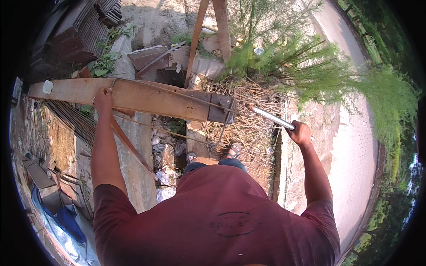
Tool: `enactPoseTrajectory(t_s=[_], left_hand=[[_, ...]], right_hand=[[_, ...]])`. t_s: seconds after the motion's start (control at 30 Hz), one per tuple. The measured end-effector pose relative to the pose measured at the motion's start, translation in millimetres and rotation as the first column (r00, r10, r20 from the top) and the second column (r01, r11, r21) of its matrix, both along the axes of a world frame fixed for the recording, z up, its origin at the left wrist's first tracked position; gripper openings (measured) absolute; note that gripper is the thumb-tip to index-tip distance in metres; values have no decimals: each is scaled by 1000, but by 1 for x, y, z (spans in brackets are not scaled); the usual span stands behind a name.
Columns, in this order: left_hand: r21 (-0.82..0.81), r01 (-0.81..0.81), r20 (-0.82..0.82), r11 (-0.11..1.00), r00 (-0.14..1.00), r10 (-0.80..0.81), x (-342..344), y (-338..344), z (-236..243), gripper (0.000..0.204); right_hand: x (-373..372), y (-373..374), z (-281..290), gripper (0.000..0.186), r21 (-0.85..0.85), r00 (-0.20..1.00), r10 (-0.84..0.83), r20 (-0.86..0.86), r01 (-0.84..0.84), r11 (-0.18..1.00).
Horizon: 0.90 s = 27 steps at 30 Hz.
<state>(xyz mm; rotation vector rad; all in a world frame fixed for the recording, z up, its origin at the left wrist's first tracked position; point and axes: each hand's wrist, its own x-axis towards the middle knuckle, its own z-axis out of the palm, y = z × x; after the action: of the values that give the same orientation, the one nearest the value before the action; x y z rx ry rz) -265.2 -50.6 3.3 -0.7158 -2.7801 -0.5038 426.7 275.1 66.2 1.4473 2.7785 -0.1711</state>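
A long wooden beam lies across the upper middle, with a dark metal block at its right end. A bent steel rod forms angled runs over and beside it, with a corner by the block. My left hand grips the rod against the beam's left part. My right hand is wrapped round a silver metal pipe, whose rusty far end points at the block; whether it touches the rod there I cannot tell.
My sandaled feet stand beside cut rods. Wooden legs rise behind the beam. Bundled rods, stacked brown sheets, rubbish and a blue tarp lie leftward. A feathery shrub borders the paved path.
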Motion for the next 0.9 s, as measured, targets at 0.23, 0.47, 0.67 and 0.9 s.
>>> enactPoseTrajectory(t_s=[0.23,0.47,0.67,0.9], left_hand=[[-17,-66,50,998,997,67,-1,-2,-3,30],[-4,-35,53,999,998,35,-19,-13,-17,38],[28,4,51,1000,999,-5,-19,-17,-16,42],[11,-20,101,1000,995,19,-17,-18,-15,49]], right_hand=[[-71,127,28,22,38,819,537,205,-554,831],[-179,202,19,12,38,436,862,258,-896,442],[-259,200,29,15,-333,362,735,573,-717,612],[-213,215,-2,10,-198,317,920,233,-910,363]])
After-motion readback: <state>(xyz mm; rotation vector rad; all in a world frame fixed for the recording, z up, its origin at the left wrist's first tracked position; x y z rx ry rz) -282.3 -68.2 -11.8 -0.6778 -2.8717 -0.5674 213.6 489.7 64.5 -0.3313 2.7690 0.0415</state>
